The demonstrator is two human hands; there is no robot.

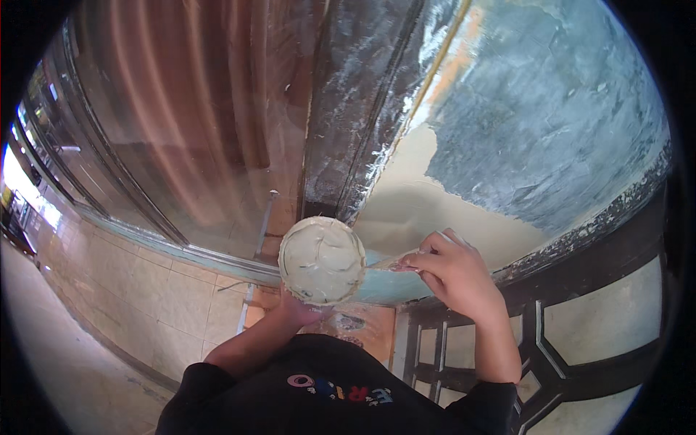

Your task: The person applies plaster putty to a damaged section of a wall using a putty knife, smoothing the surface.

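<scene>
My left hand [307, 312] holds up a round tub of cream putty [322, 259] in front of my chest; the tub hides most of its fingers. Smears and ridges mark the putty's surface, and its rim is crusted. My right hand [455, 274] is closed around a thin putty knife [391, 262], whose blade points left and meets or nearly meets the tub's right rim. Beyond the hands, smooth cream putty [409, 210] covers the lower part of a wall panel. Above it, the panel shows a mottled grey-blue surface [544, 109].
A dark wooden post [355, 94] with white smears stands left of the panel. Farther left is a glass pane [181, 130] with a reddish-brown curtain behind it. A dark lattice frame [533, 341] stands at lower right. Tiled floor [159, 290] lies at lower left.
</scene>
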